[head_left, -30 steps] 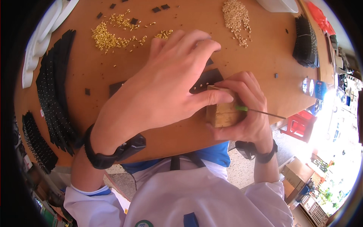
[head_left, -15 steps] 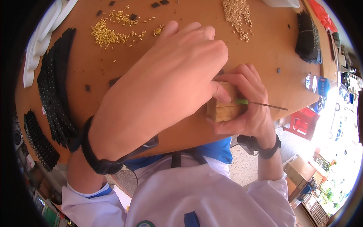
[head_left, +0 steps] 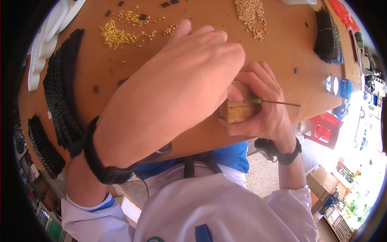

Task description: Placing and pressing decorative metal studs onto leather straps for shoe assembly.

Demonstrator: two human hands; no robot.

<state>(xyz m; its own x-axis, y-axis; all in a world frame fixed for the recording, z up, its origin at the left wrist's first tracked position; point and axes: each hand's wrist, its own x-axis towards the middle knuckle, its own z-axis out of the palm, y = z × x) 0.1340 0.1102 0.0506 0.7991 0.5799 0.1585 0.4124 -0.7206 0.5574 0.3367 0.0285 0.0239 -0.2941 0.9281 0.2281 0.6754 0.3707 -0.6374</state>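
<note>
A small wooden block (head_left: pixel 238 114) is gripped by my right hand (head_left: pixel 271 103) above the table's near edge, its fingers behind the block and its thumb along the near side. A thin dark rod (head_left: pixel 284 103) with a green end (head_left: pixel 254 101) sticks out to the right, the green end against the block. My left hand (head_left: pixel 197 72) reaches across from the left, fingers curled and thumb pressed at the block's upper left. The back of that hand hides whatever its fingers pinch.
Gold metal pieces (head_left: pixel 115 34) and copper-coloured ones (head_left: pixel 248 14) lie in heaps on the brown table (head_left: pixel 282 52). Black studded strips (head_left: pixel 64 92) are stacked at left, a black bundle (head_left: pixel 327 38) at far right. A bottle (head_left: pixel 342 87) lies near the right edge, above a red stool (head_left: pixel 324 130).
The whole scene shifts slightly as the view moves. Both hands stay on the block, and the rod tips only a little.
</note>
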